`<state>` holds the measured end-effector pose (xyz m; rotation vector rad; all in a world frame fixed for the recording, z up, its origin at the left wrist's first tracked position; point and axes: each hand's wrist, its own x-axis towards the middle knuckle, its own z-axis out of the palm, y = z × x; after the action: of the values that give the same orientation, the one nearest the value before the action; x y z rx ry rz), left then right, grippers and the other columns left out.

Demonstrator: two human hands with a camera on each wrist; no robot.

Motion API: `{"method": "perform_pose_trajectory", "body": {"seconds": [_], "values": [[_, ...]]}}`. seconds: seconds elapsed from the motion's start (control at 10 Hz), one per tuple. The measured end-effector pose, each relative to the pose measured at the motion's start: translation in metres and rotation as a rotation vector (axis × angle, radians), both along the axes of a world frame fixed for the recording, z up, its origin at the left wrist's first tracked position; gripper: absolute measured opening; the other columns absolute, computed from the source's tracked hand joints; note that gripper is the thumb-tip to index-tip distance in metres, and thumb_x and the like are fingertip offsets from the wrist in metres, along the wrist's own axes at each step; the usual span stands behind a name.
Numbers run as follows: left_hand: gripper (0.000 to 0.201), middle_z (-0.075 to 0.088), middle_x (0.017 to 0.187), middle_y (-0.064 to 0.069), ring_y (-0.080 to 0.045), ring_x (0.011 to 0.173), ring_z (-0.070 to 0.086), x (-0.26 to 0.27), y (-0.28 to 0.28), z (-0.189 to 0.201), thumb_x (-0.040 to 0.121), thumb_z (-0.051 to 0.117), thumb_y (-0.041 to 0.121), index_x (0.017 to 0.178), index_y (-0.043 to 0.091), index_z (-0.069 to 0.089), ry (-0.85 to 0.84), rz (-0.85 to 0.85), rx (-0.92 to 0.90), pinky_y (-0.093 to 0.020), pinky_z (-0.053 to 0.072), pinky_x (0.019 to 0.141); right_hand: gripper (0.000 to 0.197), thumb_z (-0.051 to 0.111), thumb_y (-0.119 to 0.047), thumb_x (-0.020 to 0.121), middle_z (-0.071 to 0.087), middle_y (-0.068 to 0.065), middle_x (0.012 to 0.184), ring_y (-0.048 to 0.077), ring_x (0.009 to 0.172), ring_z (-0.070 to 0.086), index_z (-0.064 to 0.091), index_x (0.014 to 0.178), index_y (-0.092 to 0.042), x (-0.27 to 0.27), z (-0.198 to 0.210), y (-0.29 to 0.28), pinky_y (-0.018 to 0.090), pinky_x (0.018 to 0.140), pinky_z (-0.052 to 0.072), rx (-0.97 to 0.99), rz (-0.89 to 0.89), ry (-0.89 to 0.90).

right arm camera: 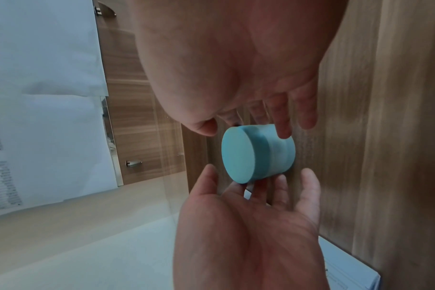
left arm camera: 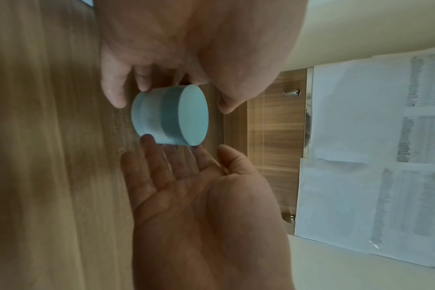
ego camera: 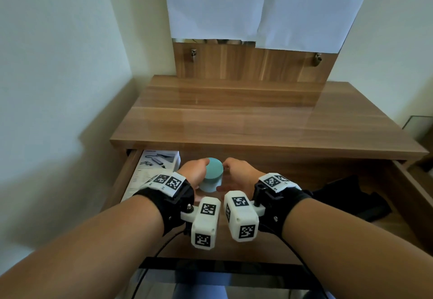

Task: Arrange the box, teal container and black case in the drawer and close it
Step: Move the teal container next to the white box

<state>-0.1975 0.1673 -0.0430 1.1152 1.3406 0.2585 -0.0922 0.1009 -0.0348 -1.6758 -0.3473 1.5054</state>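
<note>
The round teal container (ego camera: pixel 212 174) stands on the floor of the open drawer (ego camera: pixel 124 177), left of its middle. My left hand (ego camera: pixel 193 170) cups its left side and my right hand (ego camera: pixel 237 172) its right side. In the wrist views the fingers of both hands lie nearly straight, with fingertips touching the teal container (left arm camera: pixel 171 115) (right arm camera: pixel 256 153) and the thumbs near its lid. A white printed box (ego camera: pixel 152 165) lies flat in the drawer's left end, just beyond my left hand. The black case (ego camera: pixel 346 195) lies in the right part of the drawer.
The wooden desk top (ego camera: pixel 234 120) overhangs the back of the drawer. White paper sheets (ego camera: pixel 257 6) hang on the panel behind it. A wall closes in on the left. Bare drawer floor shows between the container and the black case.
</note>
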Motion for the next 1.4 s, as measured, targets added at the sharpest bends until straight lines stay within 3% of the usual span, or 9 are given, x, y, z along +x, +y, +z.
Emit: {"method": "perform_pose_trajectory", "body": {"seconds": [0.1,0.3,0.5,0.7,0.8,0.9,1.0,1.2,1.4], "values": [[0.048,0.049,0.143,-0.014,-0.035,0.127,0.050,0.001,0.011,-0.004,0.098,0.039,0.034,0.139,0.009,0.047,-0.031,0.019,0.003,-0.048,0.044,0.106,0.018,0.044,-0.026,0.094,0.049,0.012,0.103,0.022,0.069,0.051,0.042,0.108,-0.014,-0.002,-0.005,0.011,0.036,0.065,0.048,0.004,-0.017,-0.009],[0.047,0.047,0.146,-0.014,-0.033,0.129,0.050,-0.003,0.022,-0.013,0.100,0.037,0.032,0.141,0.012,0.045,-0.028,0.022,0.041,-0.044,0.044,0.105,0.023,0.046,-0.026,0.092,0.047,0.013,0.112,0.026,0.080,0.054,0.043,0.111,-0.014,-0.008,-0.006,0.022,0.039,0.071,0.050,0.018,-0.023,0.008],[0.041,0.055,0.128,-0.013,-0.024,0.092,0.056,-0.006,0.022,-0.010,0.100,0.041,0.033,0.133,0.010,0.047,-0.051,0.080,0.004,-0.032,0.046,0.065,0.017,0.040,-0.016,0.094,0.058,0.017,0.102,0.032,0.091,0.056,0.054,0.095,-0.006,-0.003,-0.005,0.027,0.044,0.081,0.048,0.045,-0.009,0.006],[0.050,0.052,0.132,-0.006,-0.025,0.117,0.052,-0.015,0.013,-0.009,0.089,0.053,0.041,0.134,0.019,0.048,-0.001,0.089,-0.019,-0.039,0.047,0.079,0.021,0.039,-0.019,0.094,0.061,0.011,0.091,0.025,0.073,0.059,0.057,0.093,-0.008,0.000,0.000,0.011,0.030,0.061,0.048,0.054,0.014,0.017],[0.059,0.058,0.121,-0.008,-0.022,0.098,0.059,-0.018,0.001,-0.004,0.080,0.057,0.044,0.132,0.016,0.051,0.063,0.051,0.034,-0.032,0.048,0.063,0.024,0.040,-0.025,0.096,0.054,0.010,0.099,0.025,0.081,0.057,0.053,0.110,-0.011,0.006,0.006,-0.007,0.034,0.062,0.046,0.038,0.005,-0.020],[0.056,0.060,0.091,-0.012,-0.026,0.077,0.057,-0.014,-0.013,0.009,0.083,0.055,0.045,0.127,0.009,0.052,0.146,-0.041,0.115,-0.029,0.046,0.059,0.040,0.043,-0.030,0.095,0.049,0.011,0.118,0.030,0.099,0.057,0.043,0.131,-0.013,0.009,0.011,-0.025,0.042,0.081,0.048,0.026,-0.029,-0.062],[0.056,0.054,0.102,-0.011,-0.027,0.091,0.053,0.002,-0.028,0.020,0.088,0.059,0.037,0.131,0.003,0.051,0.124,-0.104,0.155,-0.040,0.051,0.083,0.040,0.046,-0.030,0.095,0.050,0.009,0.114,0.029,0.105,0.058,0.045,0.131,-0.013,0.019,0.017,-0.047,0.045,0.094,0.047,0.023,-0.060,-0.101],[0.053,0.055,0.133,-0.020,-0.024,0.096,0.048,0.057,-0.074,0.034,0.091,0.058,0.036,0.131,0.001,0.053,0.103,-0.254,0.208,-0.039,0.044,0.085,0.039,0.045,-0.030,0.097,0.051,0.007,0.118,0.023,0.101,0.058,0.047,0.134,-0.017,0.054,0.030,-0.095,0.043,0.097,0.049,0.042,-0.182,-0.141],[0.055,0.055,0.136,-0.009,-0.031,0.119,0.056,0.111,-0.118,0.041,0.089,0.053,0.050,0.133,0.016,0.054,0.204,-0.493,0.261,-0.046,0.048,0.102,0.033,0.048,-0.028,0.095,0.054,0.002,0.102,0.020,0.102,0.057,0.052,0.125,-0.016,0.103,0.033,-0.141,0.043,0.097,0.048,0.030,-0.407,-0.145]]}}
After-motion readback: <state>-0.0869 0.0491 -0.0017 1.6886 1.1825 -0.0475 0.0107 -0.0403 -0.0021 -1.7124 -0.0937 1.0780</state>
